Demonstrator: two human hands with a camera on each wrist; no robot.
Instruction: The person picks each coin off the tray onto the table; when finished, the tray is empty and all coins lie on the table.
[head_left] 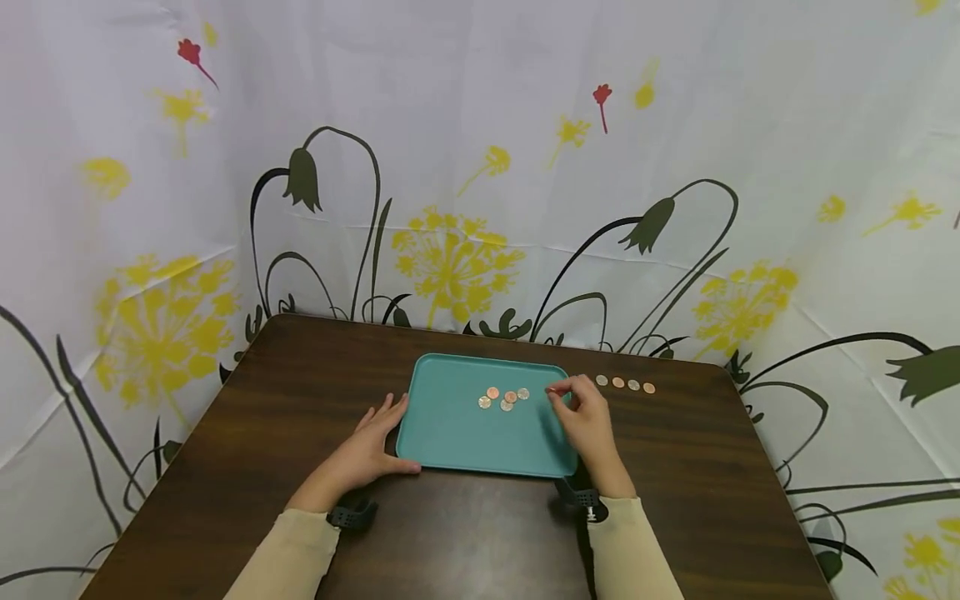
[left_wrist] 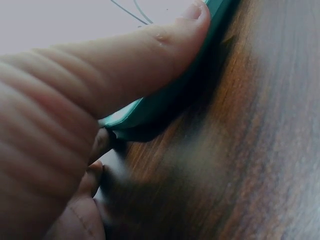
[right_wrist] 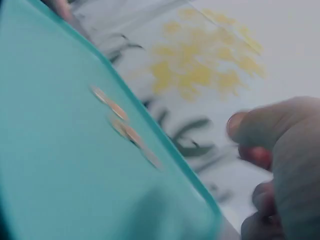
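Observation:
A teal tray (head_left: 472, 442) lies on the wooden table. My left hand (head_left: 365, 450) rests spread at its near left corner, with the thumb along the front edge and the fingers by the left side. In the left wrist view, the thumb (left_wrist: 150, 60) lies straight along the rim. Several copper and silver coins (head_left: 510, 397) sit in a loose cluster on the tray, some overlapping. Above the tray's right side, my right hand (head_left: 588, 421) pinches a small copper coin (head_left: 552, 391) between thumb and fingertips. From the right wrist, that coin is hidden.
Right of the tray, several coins (head_left: 633, 385) form a row on the dark table (head_left: 675, 467), silver and copper alternating. A white curtain (head_left: 450, 108) with printed flowers hangs behind the table's far edge.

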